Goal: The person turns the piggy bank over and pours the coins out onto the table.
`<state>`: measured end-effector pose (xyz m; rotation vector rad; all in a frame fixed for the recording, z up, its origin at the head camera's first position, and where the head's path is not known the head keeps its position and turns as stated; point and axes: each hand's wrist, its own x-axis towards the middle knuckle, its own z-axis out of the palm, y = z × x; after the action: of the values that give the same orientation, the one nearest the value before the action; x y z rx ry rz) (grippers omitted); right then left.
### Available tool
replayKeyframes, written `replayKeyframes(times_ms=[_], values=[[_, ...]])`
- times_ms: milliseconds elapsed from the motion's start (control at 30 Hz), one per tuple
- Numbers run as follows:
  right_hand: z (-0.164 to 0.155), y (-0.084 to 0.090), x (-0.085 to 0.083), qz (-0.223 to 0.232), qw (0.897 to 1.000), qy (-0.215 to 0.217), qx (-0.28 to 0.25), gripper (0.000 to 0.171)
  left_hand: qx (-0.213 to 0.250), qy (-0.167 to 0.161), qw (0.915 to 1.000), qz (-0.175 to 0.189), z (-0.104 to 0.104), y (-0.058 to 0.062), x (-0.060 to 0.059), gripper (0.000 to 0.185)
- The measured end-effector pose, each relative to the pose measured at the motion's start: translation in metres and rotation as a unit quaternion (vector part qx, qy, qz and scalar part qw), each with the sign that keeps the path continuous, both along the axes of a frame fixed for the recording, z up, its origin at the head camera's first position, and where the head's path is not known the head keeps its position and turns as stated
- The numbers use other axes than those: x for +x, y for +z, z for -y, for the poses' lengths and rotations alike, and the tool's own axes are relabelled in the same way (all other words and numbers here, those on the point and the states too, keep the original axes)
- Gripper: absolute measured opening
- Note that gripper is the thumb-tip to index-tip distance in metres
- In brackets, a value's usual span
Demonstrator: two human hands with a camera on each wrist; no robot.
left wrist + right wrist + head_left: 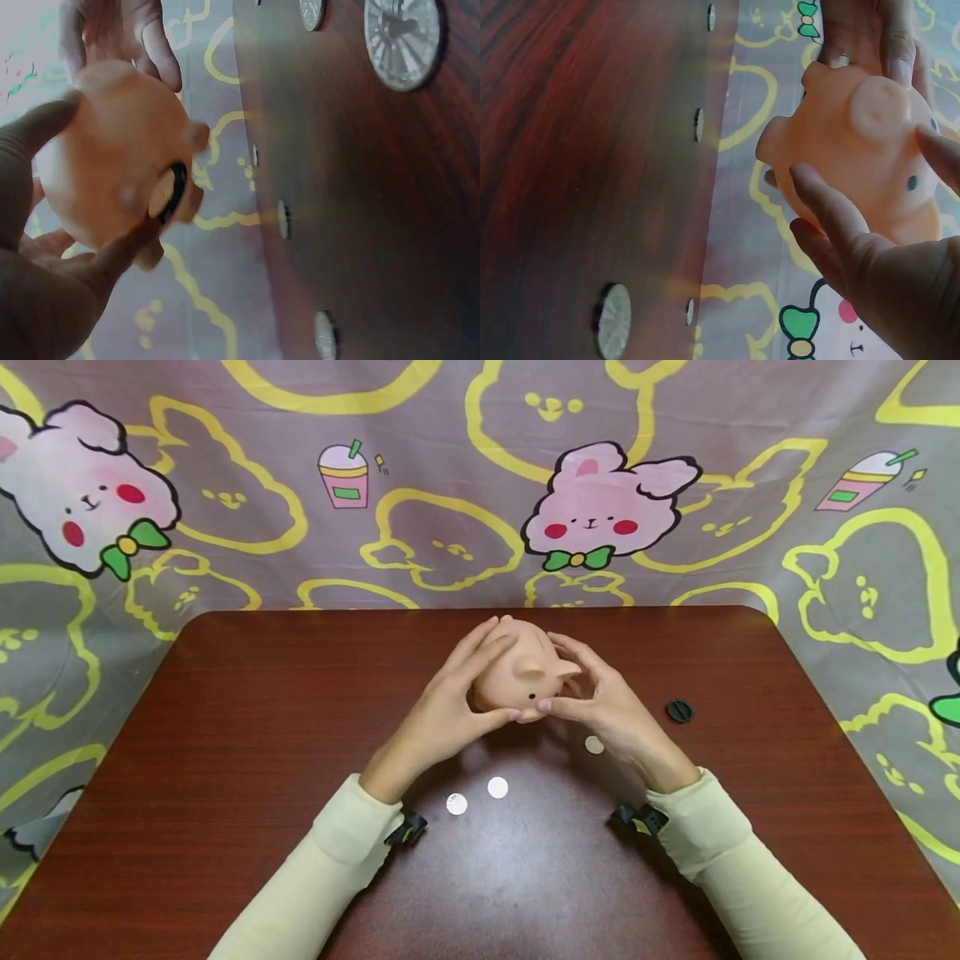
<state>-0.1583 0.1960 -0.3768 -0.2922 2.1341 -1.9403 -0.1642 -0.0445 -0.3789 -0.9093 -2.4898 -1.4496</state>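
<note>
A peach-coloured piggy bank (517,664) is held up over the table between both hands, its ears and one dark eye showing in the head view. My left hand (450,689) grips its left side, fingers over the back and thumb near the snout. On the other side my right hand (600,693) holds it, thumb by the face. The left wrist view shows a dark-edged round opening (166,191) in the underside, between stubby feet, with left fingers close to it. In the right wrist view the snout (880,109) faces the camera.
Silvery coins lie on the brown table (247,760): one coin (457,803), a second coin (498,787) near the left wrist, and another coin (595,744) under the right hand. A black round plug (678,711) lies to the right. A patterned cloth (450,468) hangs behind.
</note>
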Motion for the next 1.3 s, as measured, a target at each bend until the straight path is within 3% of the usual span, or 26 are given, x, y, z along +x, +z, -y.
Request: replayKeyframes(times_ms=[67,133,300,533,733,833,967,1100,1300], values=[[-0.001,-0.002,-0.001,-0.004,1.0,0.008,0.004,0.086,-0.053,0.016,0.9971,-0.053,-0.002,0.003,0.003,0.083],[-0.002,-0.003,-0.001,-0.003,1.0,0.014,0.006,0.088,-0.094,0.027,0.9918,-0.083,-0.004,0.005,0.005,0.082],[-0.004,-0.006,-0.002,-0.001,1.0,0.024,0.009,0.091,-0.151,0.044,0.9818,-0.106,-0.007,0.009,0.009,0.08],[-0.002,-0.007,-0.002,-0.009,1.0,0.025,-0.006,0.091,-0.167,0.043,0.9732,-0.152,-0.009,0.008,0.012,0.077],[0.0,-0.006,-0.001,-0.02,1.0,0.016,-0.01,0.089,-0.142,0.038,0.9747,-0.168,-0.008,0.004,0.01,0.076],[-0.001,-0.005,0.0,-0.025,1.0,0.002,0.002,0.088,-0.103,0.033,0.9849,-0.135,-0.007,0.002,0.008,0.078],[-0.001,-0.004,0.001,-0.025,1.0,-0.01,0.004,0.088,-0.019,0.028,0.9989,-0.033,-0.005,0.001,0.004,0.085],[0.0,-0.005,0.003,-0.026,0.999,-0.009,-0.036,0.089,0.055,0.017,0.9975,0.042,-0.005,0.001,0.003,0.088],[0.002,-0.004,0.004,-0.025,0.996,0.003,-0.087,0.089,0.102,-0.003,0.9927,0.065,-0.006,0.0,0.004,0.089]])
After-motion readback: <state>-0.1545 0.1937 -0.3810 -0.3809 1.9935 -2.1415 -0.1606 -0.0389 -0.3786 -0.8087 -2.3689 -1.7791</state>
